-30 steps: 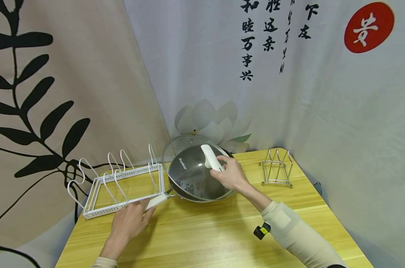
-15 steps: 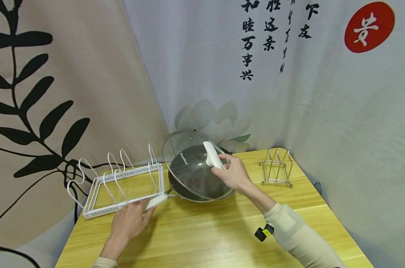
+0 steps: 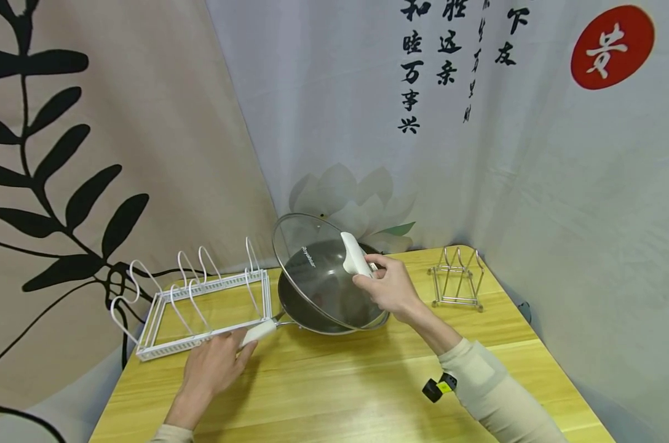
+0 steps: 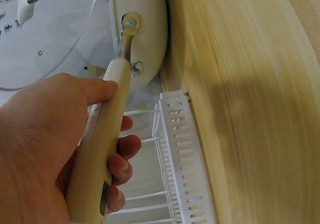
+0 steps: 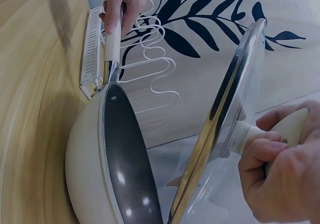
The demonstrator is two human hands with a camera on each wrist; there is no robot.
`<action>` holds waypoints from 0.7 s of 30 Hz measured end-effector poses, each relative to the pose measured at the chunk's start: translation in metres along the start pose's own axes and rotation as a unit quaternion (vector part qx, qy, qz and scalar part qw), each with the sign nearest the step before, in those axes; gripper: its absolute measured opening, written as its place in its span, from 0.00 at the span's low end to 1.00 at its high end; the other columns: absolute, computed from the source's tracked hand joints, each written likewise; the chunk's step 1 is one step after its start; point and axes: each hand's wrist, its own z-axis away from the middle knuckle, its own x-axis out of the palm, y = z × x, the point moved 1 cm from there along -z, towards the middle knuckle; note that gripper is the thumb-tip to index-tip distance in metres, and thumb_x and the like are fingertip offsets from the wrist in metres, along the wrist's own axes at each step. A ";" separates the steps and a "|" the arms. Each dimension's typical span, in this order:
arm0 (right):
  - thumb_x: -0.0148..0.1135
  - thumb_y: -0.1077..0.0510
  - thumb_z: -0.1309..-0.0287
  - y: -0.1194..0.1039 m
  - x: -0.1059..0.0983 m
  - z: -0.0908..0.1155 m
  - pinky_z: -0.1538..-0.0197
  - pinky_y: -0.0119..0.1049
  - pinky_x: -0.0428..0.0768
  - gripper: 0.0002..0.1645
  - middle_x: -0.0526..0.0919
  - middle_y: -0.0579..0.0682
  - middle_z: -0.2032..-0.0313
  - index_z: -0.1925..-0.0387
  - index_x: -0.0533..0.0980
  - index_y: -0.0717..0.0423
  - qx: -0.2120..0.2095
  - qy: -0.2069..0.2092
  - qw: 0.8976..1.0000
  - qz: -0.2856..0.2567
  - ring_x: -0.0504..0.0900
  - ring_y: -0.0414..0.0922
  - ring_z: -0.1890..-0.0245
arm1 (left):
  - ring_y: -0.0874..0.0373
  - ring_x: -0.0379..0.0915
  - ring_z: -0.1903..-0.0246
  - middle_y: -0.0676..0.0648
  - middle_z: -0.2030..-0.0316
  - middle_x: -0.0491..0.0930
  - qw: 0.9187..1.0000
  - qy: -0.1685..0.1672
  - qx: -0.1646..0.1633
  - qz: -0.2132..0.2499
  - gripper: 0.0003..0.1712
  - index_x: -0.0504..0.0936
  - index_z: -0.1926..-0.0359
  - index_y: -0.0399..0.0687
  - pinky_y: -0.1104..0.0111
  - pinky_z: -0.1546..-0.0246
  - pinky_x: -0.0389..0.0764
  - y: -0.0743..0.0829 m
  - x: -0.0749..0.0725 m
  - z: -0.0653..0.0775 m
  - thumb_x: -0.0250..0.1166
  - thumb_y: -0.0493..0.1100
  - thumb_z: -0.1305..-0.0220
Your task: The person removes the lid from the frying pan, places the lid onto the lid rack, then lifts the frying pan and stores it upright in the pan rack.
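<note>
Gripping smooth white handles (image 3: 259, 332) (image 3: 353, 253), hands (image 3: 215, 366) (image 3: 392, 290) hold a round pan (image 5: 87, 156) and tilted glass lid (image 3: 330, 274).

pan (image 5: 127, 159): glossy inside | lid (image 3: 326, 274): clear glass, metal-rimmed | table (image 3: 323, 394): smooth wood-grain | curtain (image 3: 323, 92): matt cloth

There are two hands (image 3: 215, 364) (image 3: 392, 288), one pan (image 5: 112, 169), one lid (image 3: 319, 277), two racks (image 3: 213, 286) (image 3: 457, 299) and one table (image 3: 334, 381).

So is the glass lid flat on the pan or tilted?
Tilted: the right hand holds the glass lid, one edge raised clear of the pan.
</note>
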 end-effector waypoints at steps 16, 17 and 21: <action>0.71 0.56 0.40 0.003 -0.005 0.000 0.87 0.29 0.60 0.32 0.74 0.49 0.81 0.34 0.73 0.48 0.019 -0.041 0.996 -0.072 0.63 0.37 0.89 | 0.52 0.73 0.82 0.46 0.77 0.81 1.000 0.008 0.001 0.000 0.23 0.84 0.41 0.55 0.61 0.83 0.69 0.000 0.000 -0.001 0.67 0.59 0.31; 0.71 0.56 0.40 0.003 -0.005 0.000 0.87 0.29 0.60 0.32 0.74 0.48 0.81 0.34 0.73 0.48 0.020 -0.044 0.996 -0.074 0.62 0.37 0.89 | 0.52 0.73 0.82 0.46 0.77 0.81 1.000 0.007 0.001 0.001 0.23 0.84 0.41 0.55 0.60 0.83 0.69 0.000 0.000 -0.001 0.67 0.59 0.31; 0.71 0.56 0.40 0.003 -0.007 0.001 0.87 0.29 0.59 0.32 0.74 0.48 0.82 0.34 0.73 0.48 0.022 -0.057 0.995 -0.079 0.62 0.37 0.90 | 0.51 0.76 0.80 0.45 0.75 0.83 1.000 0.006 0.002 0.001 0.23 0.84 0.42 0.54 0.59 0.82 0.72 0.000 0.000 -0.001 0.66 0.60 0.30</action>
